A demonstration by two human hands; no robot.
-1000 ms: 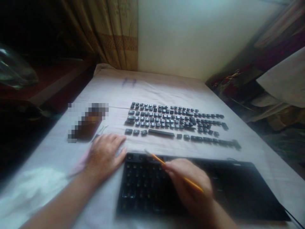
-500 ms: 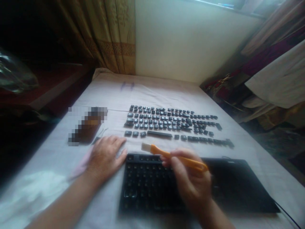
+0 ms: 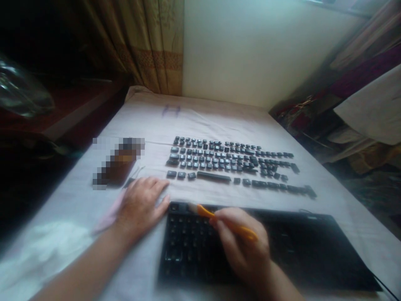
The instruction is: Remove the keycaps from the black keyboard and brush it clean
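A black keyboard [image 3: 184, 246] with its keycaps off lies in front of me on a pale sheet. My right hand [image 3: 244, 242] is closed round the orange handle of a small brush [image 3: 205, 211]. The brush's pale bristles reach the keyboard's top row near its left corner. Flat on the sheet, fingers stretched out, my left hand [image 3: 142, 202] rests just left of that corner, its thumb at the keyboard's edge. Loose black keycaps [image 3: 216, 161] lie in rows beyond the keyboard, the space bar [image 3: 214, 177] among the nearest row.
A blurred-out dark object [image 3: 117, 163] lies left of the keycaps. Under my left wrist is a pink cloth [image 3: 108, 215]. A black cable [image 3: 384, 284] runs off the keyboard's right end. Curtain [image 3: 156, 50] and wall stand behind; hung clothes [image 3: 372, 100] are at the right.
My right hand has brought the brush down and slightly left, from above the keyboard's far edge onto its top row. My left hand stays in place. The view has shifted slightly.
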